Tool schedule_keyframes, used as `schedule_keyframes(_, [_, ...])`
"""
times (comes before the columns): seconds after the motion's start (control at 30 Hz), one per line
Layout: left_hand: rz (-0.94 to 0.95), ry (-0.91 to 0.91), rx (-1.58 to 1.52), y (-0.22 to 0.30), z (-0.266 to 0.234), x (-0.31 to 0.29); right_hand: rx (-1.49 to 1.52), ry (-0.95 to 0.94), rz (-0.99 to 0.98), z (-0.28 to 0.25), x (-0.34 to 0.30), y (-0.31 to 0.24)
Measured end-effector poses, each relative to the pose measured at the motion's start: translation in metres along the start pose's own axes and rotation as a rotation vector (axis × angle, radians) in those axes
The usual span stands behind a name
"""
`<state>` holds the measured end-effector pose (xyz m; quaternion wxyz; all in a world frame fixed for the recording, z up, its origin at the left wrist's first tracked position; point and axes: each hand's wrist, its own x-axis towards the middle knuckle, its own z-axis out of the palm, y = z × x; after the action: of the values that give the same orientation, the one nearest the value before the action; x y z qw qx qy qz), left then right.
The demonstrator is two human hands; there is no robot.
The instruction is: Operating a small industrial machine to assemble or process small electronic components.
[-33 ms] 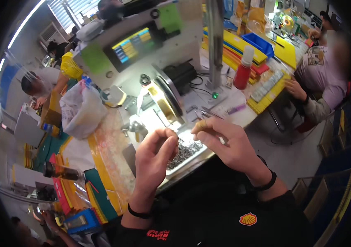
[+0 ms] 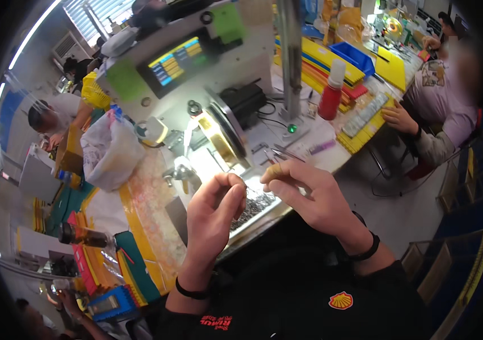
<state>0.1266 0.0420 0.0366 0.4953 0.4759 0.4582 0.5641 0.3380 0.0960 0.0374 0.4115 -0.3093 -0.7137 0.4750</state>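
Observation:
Both my hands are raised side by side over a white tray (image 2: 248, 229) of small dark metal pieces. My left hand (image 2: 214, 205) is closed, its thumb pressed to curled fingers; whatever it pinches is too small to name. My right hand (image 2: 305, 191) faces it in a similar pinch, with a tan covering on a fingertip, and I cannot make out what it holds. A narrow gap parts the fingertips. Just beyond them, a brightly lit machine (image 2: 241, 73) carries a gold-and-black wheel (image 2: 219, 136) and a small screen (image 2: 174, 63).
To the right stand a red bottle (image 2: 330, 97) with a white cap, tweezers (image 2: 287, 154) and a blue bin (image 2: 352, 60). A white plastic bag (image 2: 111, 148) and a jar (image 2: 85, 235) lie left. A co-worker (image 2: 443, 102) sits at the right.
The view has shifted slightly, so the machine and bottle appear a little further left. My hands keep almost the same pinched pose.

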Motion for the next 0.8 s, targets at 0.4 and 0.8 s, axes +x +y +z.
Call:
schedule_keyframes(0.4, [-0.043,-0.158,0.080,-0.011,0.091,0.008,0.162,0.103,0.122,-0.066,-0.050,0.019])
schedule_keyframes(0.8, [0.099,-0.199,0.197,-0.037,0.155,0.037,-0.049,0.345,-0.124,-0.114,-0.073,0.041])
